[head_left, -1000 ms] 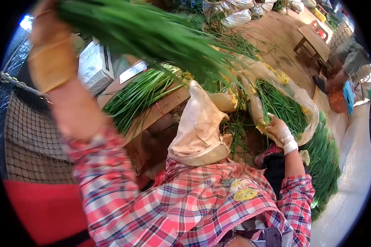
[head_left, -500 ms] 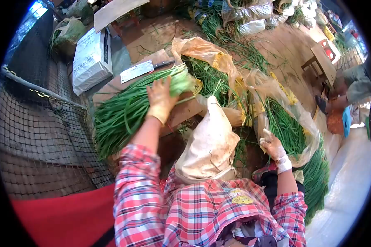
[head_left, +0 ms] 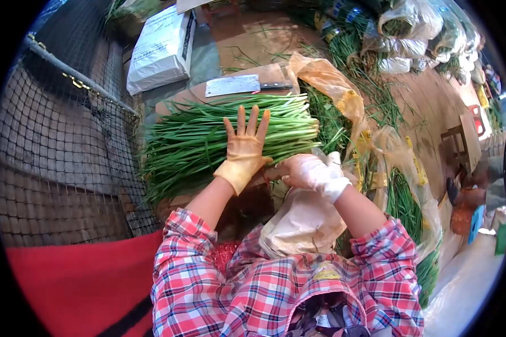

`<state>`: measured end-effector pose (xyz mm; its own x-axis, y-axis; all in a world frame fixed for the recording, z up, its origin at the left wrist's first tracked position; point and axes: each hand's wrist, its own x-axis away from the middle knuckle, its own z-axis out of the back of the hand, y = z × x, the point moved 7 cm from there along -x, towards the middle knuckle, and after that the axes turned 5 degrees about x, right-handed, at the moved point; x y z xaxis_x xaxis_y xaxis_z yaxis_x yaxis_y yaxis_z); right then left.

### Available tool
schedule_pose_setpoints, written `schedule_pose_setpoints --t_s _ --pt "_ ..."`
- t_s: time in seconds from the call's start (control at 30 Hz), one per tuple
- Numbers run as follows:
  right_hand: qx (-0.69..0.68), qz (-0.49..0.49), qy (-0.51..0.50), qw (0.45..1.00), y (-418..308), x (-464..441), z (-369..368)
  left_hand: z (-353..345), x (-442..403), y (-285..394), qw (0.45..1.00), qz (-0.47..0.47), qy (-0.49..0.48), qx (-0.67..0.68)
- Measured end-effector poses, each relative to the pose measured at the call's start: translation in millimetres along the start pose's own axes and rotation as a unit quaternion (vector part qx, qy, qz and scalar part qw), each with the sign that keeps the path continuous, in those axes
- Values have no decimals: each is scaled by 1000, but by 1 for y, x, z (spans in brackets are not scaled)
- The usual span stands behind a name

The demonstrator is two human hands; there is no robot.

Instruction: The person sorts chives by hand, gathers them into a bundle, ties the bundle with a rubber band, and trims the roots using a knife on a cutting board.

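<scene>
A thick bunch of long green garlic chives (head_left: 191, 137) lies across a board (head_left: 180, 101), pale stem ends to the right. My left hand (head_left: 244, 154), in a thin yellowish glove, rests on the bunch with its fingers spread. Close by, at the near edge of the stems, is my right hand (head_left: 315, 174) in a whitish glove. Its fingers point left and the thumb stands apart; I see nothing held, though the fingertips are partly hidden. A cleaver (head_left: 233, 85) with a dark handle lies on the board behind the chives.
Open plastic bags (head_left: 326, 84) of greens stand right of the board. A wrapped white package (head_left: 162, 50) lies at back left, beside black netting (head_left: 67, 151). A pale cloth (head_left: 303, 224) covers my knee. More bagged greens (head_left: 405, 33) and a wooden stool (head_left: 464, 140) are farther back.
My right hand has come from beside the right-hand bag to the stem ends. My left hand has spread flat on the bunch, whose stems now lie more evenly. The view has shifted.
</scene>
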<state>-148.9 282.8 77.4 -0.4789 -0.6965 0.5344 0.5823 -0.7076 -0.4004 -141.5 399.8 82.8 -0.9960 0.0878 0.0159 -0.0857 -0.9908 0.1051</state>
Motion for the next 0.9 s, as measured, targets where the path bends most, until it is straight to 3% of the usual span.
schedule_pose_setpoints --t_s 0.2,0.3,0.33,0.4,0.43,0.53,0.63,0.7,0.73,0.77,0.8,0.9 --pt "55 -62 59 995 10 -51 1 -20 22 -28 999 -30 26 33" --pt "99 -17 150 984 13 -50 -2 -29 4 -51 997 -21 71 15" --pt "71 -42 86 993 7 -41 0 -27 0 -54 996 -14 88 8" --pt "21 -13 92 995 7 -24 0 -36 -4 -58 999 15 19 25" --pt "16 -24 95 995 11 -12 2 -43 -3 -58 998 14 54 18" --pt "-81 -12 228 970 37 46 26 -45 1 -52 998 13 62 -6" --pt "-288 -78 357 885 107 127 10 -30 0 -43 999 30 14 -33" --pt "-308 -175 353 866 151 193 -22 -20 0 -26 997 50 -11 -63" --pt "-342 -227 343 845 191 217 -65 -23 2 -26 997 21 30 -71" --pt "-254 -263 329 871 228 243 -103 -27 3 -24 998 27 27 -59" --pt "-265 -372 256 852 257 274 -137 -32 4 -24 998 47 22 -47" --pt "-270 -490 288 777 323 355 -201 -35 7 -12 997 8 62 -55"
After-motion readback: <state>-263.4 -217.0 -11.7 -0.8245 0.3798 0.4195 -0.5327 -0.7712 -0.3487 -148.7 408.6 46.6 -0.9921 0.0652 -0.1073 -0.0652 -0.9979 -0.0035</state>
